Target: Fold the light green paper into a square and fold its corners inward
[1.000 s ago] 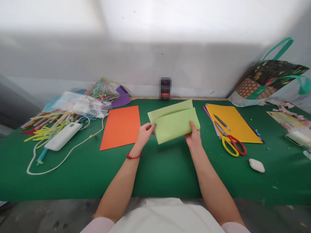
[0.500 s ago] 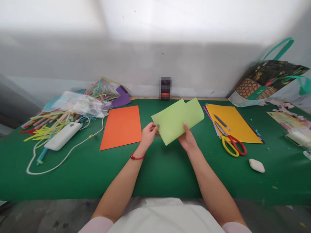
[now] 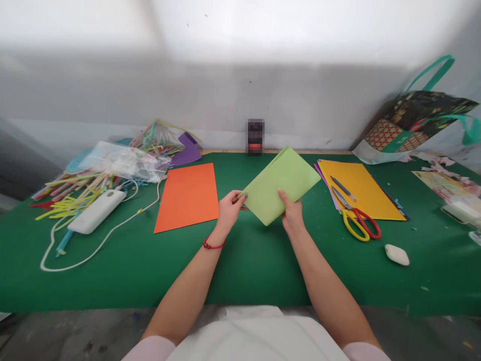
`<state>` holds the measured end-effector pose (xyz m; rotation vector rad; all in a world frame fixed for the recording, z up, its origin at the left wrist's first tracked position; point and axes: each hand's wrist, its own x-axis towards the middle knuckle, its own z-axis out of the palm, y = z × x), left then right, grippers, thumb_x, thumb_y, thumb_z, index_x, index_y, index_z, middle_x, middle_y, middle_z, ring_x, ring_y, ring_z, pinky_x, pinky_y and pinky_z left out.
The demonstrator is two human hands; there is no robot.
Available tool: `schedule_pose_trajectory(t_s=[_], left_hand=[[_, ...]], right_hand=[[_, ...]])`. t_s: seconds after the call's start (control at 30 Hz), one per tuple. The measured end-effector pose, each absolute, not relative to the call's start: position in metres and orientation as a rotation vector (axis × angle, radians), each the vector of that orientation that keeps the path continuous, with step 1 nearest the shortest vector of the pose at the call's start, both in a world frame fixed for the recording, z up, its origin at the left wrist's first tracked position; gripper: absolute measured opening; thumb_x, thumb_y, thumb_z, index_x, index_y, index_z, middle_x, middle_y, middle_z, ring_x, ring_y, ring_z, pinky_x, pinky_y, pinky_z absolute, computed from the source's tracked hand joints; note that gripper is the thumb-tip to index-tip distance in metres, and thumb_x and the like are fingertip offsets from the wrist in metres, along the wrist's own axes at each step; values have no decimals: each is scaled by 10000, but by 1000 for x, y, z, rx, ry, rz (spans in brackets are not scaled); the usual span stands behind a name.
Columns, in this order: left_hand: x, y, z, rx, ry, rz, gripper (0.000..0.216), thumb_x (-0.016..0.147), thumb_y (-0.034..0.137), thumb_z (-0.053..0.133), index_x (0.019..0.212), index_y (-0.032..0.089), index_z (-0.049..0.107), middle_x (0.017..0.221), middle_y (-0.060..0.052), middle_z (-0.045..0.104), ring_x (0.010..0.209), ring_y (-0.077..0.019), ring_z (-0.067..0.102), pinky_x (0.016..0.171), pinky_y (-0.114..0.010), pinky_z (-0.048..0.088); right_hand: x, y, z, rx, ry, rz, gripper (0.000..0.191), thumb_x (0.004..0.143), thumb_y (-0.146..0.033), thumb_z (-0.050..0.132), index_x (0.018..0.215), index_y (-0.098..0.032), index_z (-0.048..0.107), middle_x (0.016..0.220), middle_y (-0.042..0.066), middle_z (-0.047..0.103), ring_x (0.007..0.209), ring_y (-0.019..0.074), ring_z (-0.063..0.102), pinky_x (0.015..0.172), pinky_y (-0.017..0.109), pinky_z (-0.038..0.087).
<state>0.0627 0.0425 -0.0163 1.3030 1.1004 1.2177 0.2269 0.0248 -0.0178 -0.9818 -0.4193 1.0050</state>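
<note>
A light green sheet of paper [image 3: 281, 188], folded over on itself, is held tilted above the table between my two hands. Its two layers lie nearly on top of each other, with a narrow gap along the upper left edge. My left hand [image 3: 230, 206] pinches the left corner between thumb and fingers. On the lower right side, my right hand [image 3: 292, 210] grips the paper, thumb on the front and fingers hidden behind. A small reddish bit shows under the paper near my left fingertips; I cannot tell what it is.
An orange sheet [image 3: 190, 198] lies left of my hands. Further left are a white power bank [image 3: 98, 210] with a cable and a heap of paper strips [image 3: 82, 193]. To the right, scissors [image 3: 355, 220] and a grey craft knife [image 3: 342, 188] rest on yellow paper [image 3: 370, 193]. A white case [image 3: 397, 254] sits nearby.
The paper's two layers, offset before, now lie closer together. My right hand has shifted slightly and the sheet has turned, its right corner now pointing lower.
</note>
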Motion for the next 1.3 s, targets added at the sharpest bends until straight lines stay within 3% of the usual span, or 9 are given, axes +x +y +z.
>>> schedule_pose_trajectory(t_s=[0.23,0.5,0.93,1.1,1.2,1.3], left_hand=[[61,46,-17,1244,1148,1208,378,659,547,676,661,193,544,573,15,608,576,-162,642,542,-284,553],[59,48,-18,1348,1117,1062,334,699,507,660,650,200,538,594,16,631,593,-153,646,602,-302,558],[59,44,-14,1395,1075,999,331,685,462,690,630,208,485,598,26,646,589,-161,669,571,-283,539],[54,45,-10,1366,1135,1026,454,708,574,636,565,216,396,409,50,536,315,-91,478,352,-205,357],[49,45,-3,1379,1184,1158,480,759,606,567,541,217,388,350,69,453,274,-64,373,334,-197,298],[38,46,4,1351,1260,1234,474,765,566,589,521,216,382,353,76,421,286,-61,357,334,-195,293]], right_hand=[[227,24,-17,-944,-484,1070,702,531,-365,830,1164,-206,570,1151,84,666,1115,250,595,955,440,504],[232,27,-21,-1015,-468,981,709,543,-362,830,1180,-196,566,1138,95,672,1067,255,623,930,434,525],[239,26,-20,-1036,-490,980,746,536,-362,838,1205,-219,541,1151,79,666,1052,253,626,933,442,523],[236,28,-24,-916,-507,1236,624,647,-525,734,1173,-239,557,1171,67,661,1074,255,619,943,457,509],[237,28,-27,-899,-537,1367,551,686,-626,642,1064,-225,629,1115,78,686,1076,280,618,921,463,516],[248,25,-25,-892,-577,1244,446,702,-560,654,1023,-252,651,1111,48,688,1090,277,610,914,450,515]])
